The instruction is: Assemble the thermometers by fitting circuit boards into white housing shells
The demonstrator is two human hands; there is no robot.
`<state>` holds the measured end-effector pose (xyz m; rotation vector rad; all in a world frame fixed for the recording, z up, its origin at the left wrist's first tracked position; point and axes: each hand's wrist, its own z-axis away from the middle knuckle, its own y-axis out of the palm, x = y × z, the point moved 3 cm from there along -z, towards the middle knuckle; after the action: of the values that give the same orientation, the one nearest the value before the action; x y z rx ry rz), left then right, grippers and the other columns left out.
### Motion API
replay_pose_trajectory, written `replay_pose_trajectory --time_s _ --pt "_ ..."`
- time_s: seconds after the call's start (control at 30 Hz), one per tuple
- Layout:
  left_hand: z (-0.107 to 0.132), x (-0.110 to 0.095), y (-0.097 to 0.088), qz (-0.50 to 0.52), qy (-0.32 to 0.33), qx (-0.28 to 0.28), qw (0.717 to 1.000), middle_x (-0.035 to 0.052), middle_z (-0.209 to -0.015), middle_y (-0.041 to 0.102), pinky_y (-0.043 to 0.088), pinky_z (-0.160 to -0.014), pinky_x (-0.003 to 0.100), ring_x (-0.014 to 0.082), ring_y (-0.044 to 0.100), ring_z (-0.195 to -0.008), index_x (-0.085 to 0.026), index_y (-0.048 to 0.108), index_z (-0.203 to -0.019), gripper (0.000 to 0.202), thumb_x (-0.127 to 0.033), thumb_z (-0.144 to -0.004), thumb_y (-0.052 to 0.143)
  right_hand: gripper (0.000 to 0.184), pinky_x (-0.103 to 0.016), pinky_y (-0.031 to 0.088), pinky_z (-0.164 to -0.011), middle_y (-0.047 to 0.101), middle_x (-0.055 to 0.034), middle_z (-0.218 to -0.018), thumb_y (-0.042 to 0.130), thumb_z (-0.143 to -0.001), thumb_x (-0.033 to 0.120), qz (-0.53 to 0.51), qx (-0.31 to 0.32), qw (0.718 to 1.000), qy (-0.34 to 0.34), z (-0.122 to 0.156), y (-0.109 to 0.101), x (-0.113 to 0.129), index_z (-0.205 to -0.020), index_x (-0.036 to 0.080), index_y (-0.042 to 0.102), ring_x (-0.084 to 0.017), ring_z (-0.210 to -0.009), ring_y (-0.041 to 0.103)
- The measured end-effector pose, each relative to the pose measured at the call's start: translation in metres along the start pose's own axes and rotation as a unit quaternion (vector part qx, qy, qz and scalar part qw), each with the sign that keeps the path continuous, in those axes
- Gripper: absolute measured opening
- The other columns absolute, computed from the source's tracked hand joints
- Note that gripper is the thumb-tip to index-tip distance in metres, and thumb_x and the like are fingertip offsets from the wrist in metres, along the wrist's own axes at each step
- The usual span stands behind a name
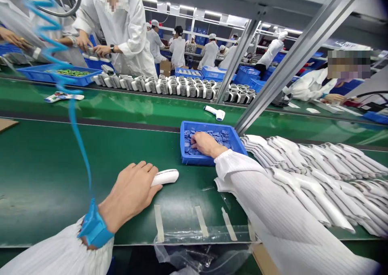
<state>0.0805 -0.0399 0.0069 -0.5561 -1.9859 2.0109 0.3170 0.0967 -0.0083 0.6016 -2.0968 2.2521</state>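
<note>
My left hand, with a blue band round its wrist, is wrapped over a white curved plastic shell at the green bench top. One end of the shell sticks out past the fingers, and the hand covers the rest. Farther off, my right hand reaches into a blue bin. Its fingers are bent together among many small blue plastic parts. Whether a part is between the fingertips, I cannot make out.
Rows of white plastic shells lie on the right. A metal post slants beside the bin. A coiled blue cord hangs at left. On the conveyor lies a white handheld device. Co-workers stand beyond.
</note>
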Motion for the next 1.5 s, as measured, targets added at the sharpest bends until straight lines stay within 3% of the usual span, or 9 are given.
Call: replay_pose_trajectory --time_s 0.1,0.2,0.4,0.6,0.8,1.0,1.23,1.4,1.5 --pt "0.003 0.006 -0.003 0.145 -0.087 0.002 0.986 0.0046 -0.089 0.067 0.037 -0.063 0.031 0.0229 0.060 -0.074 -0.020 0.060 -0.103 0.024 -0.041 -0.093 0.053 0.009 -0.032 0.052 -0.077 0.072 -0.0070 -0.085 0.061 -0.094 0.016 -0.038 -0.063 0.997 0.019 0.021 -0.017 0.004 -0.100 0.013 0.067 -0.018 -0.080 0.069" --pt "0.007 0.009 -0.004 0.323 -0.151 -0.026 0.934 0.0017 -0.088 0.067 0.038 -0.061 0.027 0.0193 0.059 -0.070 -0.021 0.056 -0.107 0.036 -0.053 -0.092 0.053 0.016 -0.025 0.050 -0.071 0.075 -0.0051 -0.087 0.054 -0.098 0.019 -0.099 -0.109 0.989 0.016 0.057 -0.034 0.019 -0.107 0.016 0.067 -0.014 -0.073 0.070" --pt "-0.002 -0.033 0.011 0.492 -0.114 0.005 0.863 0.0036 -0.088 0.068 0.042 -0.065 0.028 0.0186 0.061 -0.076 -0.018 0.060 -0.095 0.046 -0.062 -0.093 0.048 0.018 -0.025 0.054 -0.071 0.077 0.0009 -0.086 0.059 -0.094 0.020 -0.334 -0.202 0.921 -0.003 0.135 -0.026 0.065 -0.098 0.022 0.076 -0.014 -0.072 0.071" --pt "0.001 -0.055 0.018 0.489 -0.081 0.071 0.866 0.0022 -0.084 0.067 0.040 -0.063 0.028 0.0173 0.058 -0.073 -0.018 0.061 -0.092 0.046 -0.062 -0.094 0.047 0.017 -0.027 0.059 -0.072 0.079 0.0020 -0.087 0.066 -0.089 0.021 -0.436 -0.172 0.881 0.073 0.166 0.000 0.062 -0.099 0.026 0.079 -0.016 -0.077 0.074" --pt "0.007 -0.062 0.015 0.489 -0.083 0.094 0.863 0.0012 -0.077 0.066 0.039 -0.060 0.027 0.0160 0.057 -0.068 -0.019 0.060 -0.086 0.048 -0.063 -0.094 0.043 0.021 -0.029 0.061 -0.081 0.079 -0.0013 -0.094 0.065 -0.086 0.010 -0.355 -0.348 0.868 -0.010 0.178 -0.003 0.065 -0.094 0.023 0.079 -0.017 -0.085 0.075" --pt "0.006 -0.064 0.015 0.443 -0.062 0.102 0.889 0.0015 -0.080 0.065 0.039 -0.061 0.027 0.0174 0.057 -0.070 -0.020 0.057 -0.090 0.045 -0.061 -0.097 0.038 0.017 -0.029 0.061 -0.084 0.079 -0.0011 -0.098 0.073 -0.082 0.010 -0.458 -0.304 0.835 -0.014 0.175 0.006 0.068 -0.090 0.024 0.079 -0.017 -0.090 0.074" --pt "0.003 -0.068 -0.001 0.265 0.018 0.070 0.962 0.0007 -0.084 0.067 0.032 -0.061 0.030 0.0207 0.058 -0.071 -0.025 0.056 -0.101 0.037 -0.051 -0.103 0.030 0.030 -0.030 0.055 -0.091 0.074 -0.0016 -0.115 0.063 -0.094 0.025 -0.411 -0.145 0.900 -0.018 0.175 0.005 0.064 -0.123 0.024 0.069 -0.016 -0.102 0.069" --pt "0.001 -0.071 0.006 0.102 0.085 -0.006 0.991 0.0015 -0.076 0.066 0.028 -0.059 0.033 0.0225 0.057 -0.063 -0.022 0.058 -0.093 0.034 -0.043 -0.103 0.032 0.022 -0.027 0.052 -0.085 0.074 -0.0017 -0.105 0.053 -0.098 0.020 -0.356 -0.211 0.910 0.008 0.189 0.023 0.065 -0.113 0.021 0.069 -0.015 -0.094 0.067" --pt "0.010 -0.070 0.012 0.129 0.102 -0.080 0.983 0.0016 -0.085 0.068 0.035 -0.063 0.032 0.0211 0.062 -0.076 -0.022 0.061 -0.097 0.028 -0.043 -0.101 0.042 0.020 -0.026 0.051 -0.086 0.073 -0.0014 -0.108 0.056 -0.097 0.022 -0.367 -0.197 0.909 0.020 0.199 0.027 0.062 -0.113 0.022 0.067 -0.015 -0.096 0.067"
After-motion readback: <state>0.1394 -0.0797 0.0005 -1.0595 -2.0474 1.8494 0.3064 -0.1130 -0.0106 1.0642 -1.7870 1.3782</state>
